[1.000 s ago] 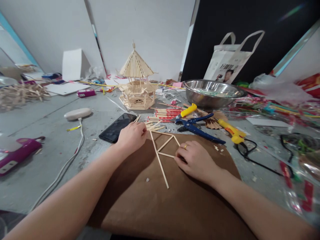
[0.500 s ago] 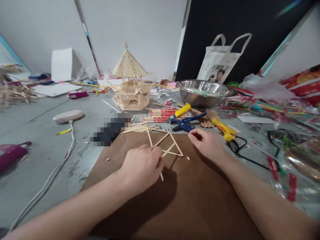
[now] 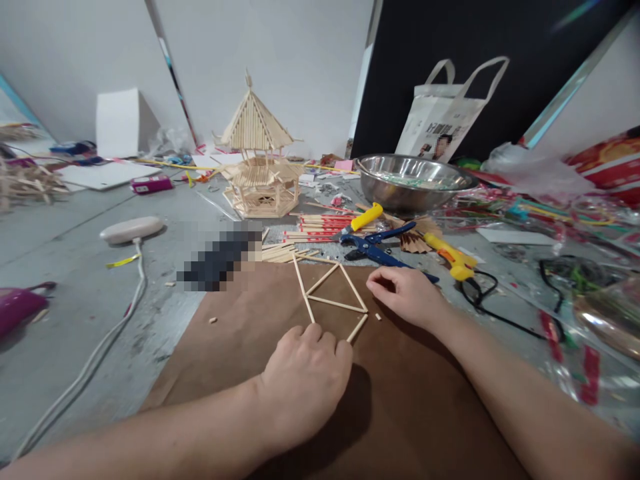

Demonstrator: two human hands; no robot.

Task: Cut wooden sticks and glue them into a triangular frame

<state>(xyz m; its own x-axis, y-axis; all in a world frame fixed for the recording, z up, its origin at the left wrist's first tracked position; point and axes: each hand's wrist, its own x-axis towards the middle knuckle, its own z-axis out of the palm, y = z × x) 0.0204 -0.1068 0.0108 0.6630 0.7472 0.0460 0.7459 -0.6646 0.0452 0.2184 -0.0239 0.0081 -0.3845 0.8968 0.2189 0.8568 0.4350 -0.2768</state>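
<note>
A small frame of thin wooden sticks (image 3: 330,293) lies flat on a brown paper sheet (image 3: 310,413). My left hand (image 3: 305,380) rests just below the frame, fingers curled, its fingertips on the lower end of a long stick and a short loose stick (image 3: 357,328). My right hand (image 3: 406,293) sits at the frame's right side, fingers curled in a loose pinch, with nothing I can make out in it. A loose pile of sticks (image 3: 285,253) lies just above the paper.
Blue cutters (image 3: 380,247), a yellow-handled knife (image 3: 363,220) and a yellow glue gun (image 3: 450,257) lie behind the frame. Farther back stand a stick pagoda model (image 3: 257,167), a steel bowl (image 3: 413,180) and a paper bag (image 3: 447,113). A white cable (image 3: 90,360) runs left.
My left hand moved from the stick pile down to below the frame. My right hand left the frame's lower corner and shifted to its right. A short stick now lies at the frame's bottom right.
</note>
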